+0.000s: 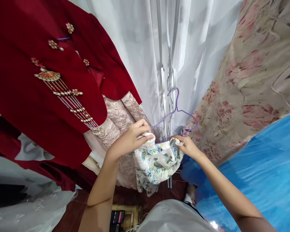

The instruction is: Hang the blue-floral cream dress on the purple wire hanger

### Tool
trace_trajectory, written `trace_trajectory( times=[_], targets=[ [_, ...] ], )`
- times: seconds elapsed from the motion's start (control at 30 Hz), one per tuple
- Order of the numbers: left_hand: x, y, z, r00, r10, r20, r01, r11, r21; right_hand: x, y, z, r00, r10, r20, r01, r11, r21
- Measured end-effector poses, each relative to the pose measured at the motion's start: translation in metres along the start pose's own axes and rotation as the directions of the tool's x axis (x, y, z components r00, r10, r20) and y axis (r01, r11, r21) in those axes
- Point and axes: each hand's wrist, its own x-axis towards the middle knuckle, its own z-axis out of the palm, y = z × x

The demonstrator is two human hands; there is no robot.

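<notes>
A white garment [159, 164] with a blue, green and yellow floral print hangs down in front of me. Its upper edge lies along the lower bar of a purple wire hanger [176, 111]. My left hand [141, 133] pinches the garment's left upper corner between thumb and fingers, close to the hanger's left end. On the other side my right hand [186, 145] grips the right upper corner, just below the hanger's right end. The hanger's hook reaches up to a white chain of loops [174, 79]; whether it bears on a loop, I cannot tell.
To the left hangs a dark red jacket [70, 74] with beaded ornaments, over a pale pink brocade skirt [122, 111]. White curtains [132, 42] form the backdrop. At right are floral fabric [246, 77] and bright blue tulle [263, 164]. A wooden stool [130, 214] stands low down.
</notes>
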Motion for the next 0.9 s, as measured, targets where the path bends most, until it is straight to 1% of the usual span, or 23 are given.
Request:
trace_trajectory(
  times=[0.1, 0.17, 0.3, 0.37, 0.43, 0.5, 0.53, 0.57, 0.6, 0.67, 0.73, 0.8, 0.9],
  targets=[
    [0.0, 0.016, -0.002, 0.998, 0.053, 0.029, -0.053, 0.998, 0.013, 0.008, -0.003, 0.001, 0.999, 0.001, 0.032, -0.001, 1.0, 0.012],
    [-0.005, 0.02, -0.007, 0.997, 0.079, -0.005, -0.079, 0.997, 0.019, 0.01, -0.004, 0.0, 0.999, 0.009, 0.031, -0.01, 0.999, 0.032],
    [-0.022, 0.009, -0.022, 0.981, 0.069, -0.179, -0.068, 0.998, 0.012, 0.007, -0.005, -0.006, 0.998, 0.06, 0.011, -0.06, 0.998, 0.014],
    [-0.027, 0.002, -0.028, 0.973, 0.058, -0.222, -0.061, 0.998, -0.006, 0.005, -0.008, -0.008, 0.996, 0.083, 0.014, -0.083, 0.997, 0.006],
    [-0.025, -0.005, -0.032, 0.962, 0.043, -0.271, -0.046, 0.999, -0.005, 0.003, -0.013, -0.01, 0.995, 0.094, 0.033, -0.095, 0.995, 0.018],
    [-0.016, -0.011, -0.034, 0.945, 0.025, -0.325, -0.021, 1.0, 0.013, 0.003, -0.019, -0.008, 0.993, 0.108, 0.047, -0.11, 0.993, 0.035],
    [-0.01, -0.013, -0.033, 0.943, 0.019, -0.333, -0.013, 1.0, 0.022, 0.003, -0.022, -0.007, 0.992, 0.117, 0.045, -0.119, 0.992, 0.037],
    [-0.002, -0.016, -0.032, 0.947, 0.017, -0.319, -0.009, 1.0, 0.028, 0.004, -0.026, -0.004, 0.992, 0.122, 0.037, -0.124, 0.992, 0.031],
    [0.007, -0.019, -0.03, 0.96, 0.02, -0.281, -0.012, 0.999, 0.031, 0.004, -0.029, -0.001, 0.992, 0.121, 0.027, -0.121, 0.992, 0.02],
    [0.023, -0.027, -0.025, 0.985, 0.038, -0.167, -0.032, 0.999, 0.035, 0.004, -0.034, 0.005, 0.995, 0.097, 0.013, -0.097, 0.995, -0.014],
    [0.036, -0.037, -0.019, 0.996, 0.06, -0.063, -0.058, 0.998, 0.023, 0.002, -0.038, 0.01, 0.998, 0.069, 0.002, -0.069, 0.996, -0.057],
    [0.041, -0.052, -0.016, 0.998, 0.066, 0.002, -0.066, 0.997, -0.04, -0.004, -0.039, 0.009, 0.997, 0.07, -0.021, -0.072, 0.992, -0.101],
    [0.039, -0.075, -0.018, 0.999, 0.024, 0.025, -0.019, 0.982, -0.187, -0.013, -0.037, 0.002, 0.992, 0.104, -0.066, -0.113, 0.983, -0.146]
  ],
)
